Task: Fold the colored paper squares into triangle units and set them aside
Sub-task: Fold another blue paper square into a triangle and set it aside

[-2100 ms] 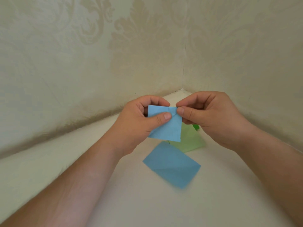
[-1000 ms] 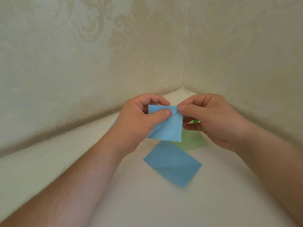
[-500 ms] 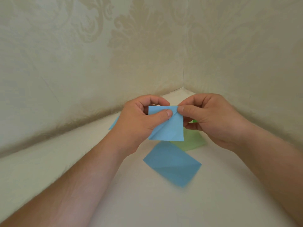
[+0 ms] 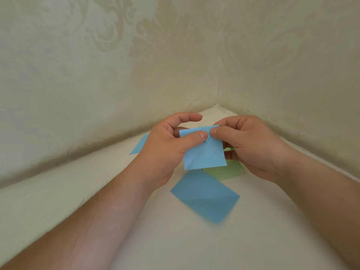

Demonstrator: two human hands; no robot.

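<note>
Nearest to me, one blue paper square (image 4: pixel 204 199) lies flat on the pale table surface (image 4: pixel 175 246), turned like a diamond, with one diagonal crease visible across it. Beyond it, one light green paper (image 4: pixel 229 171) also lies flat on the surface, partly covered by what I hold.

Above both, I hold one folded blue paper (image 4: pixel 204 154) off the surface, between two hands. My left hand (image 4: pixel 167 151) pinches its upper edge: the thumb presses on the near face, the curled fingers sit behind. My right hand (image 4: pixel 251 147) pinches the same upper edge just beside the left thumb, thumb in front and fingers curled behind. The two thumb tips nearly touch.

Behind my left hand, one further blue paper corner (image 4: pixel 139 146) shows on the surface. Behind my right hand, one small bright green piece (image 4: pixel 230 148) is mostly hidden.

Count of blue papers: three. Farthest, two patterned walls (image 4: pixel 136 65) meet in a corner
</note>
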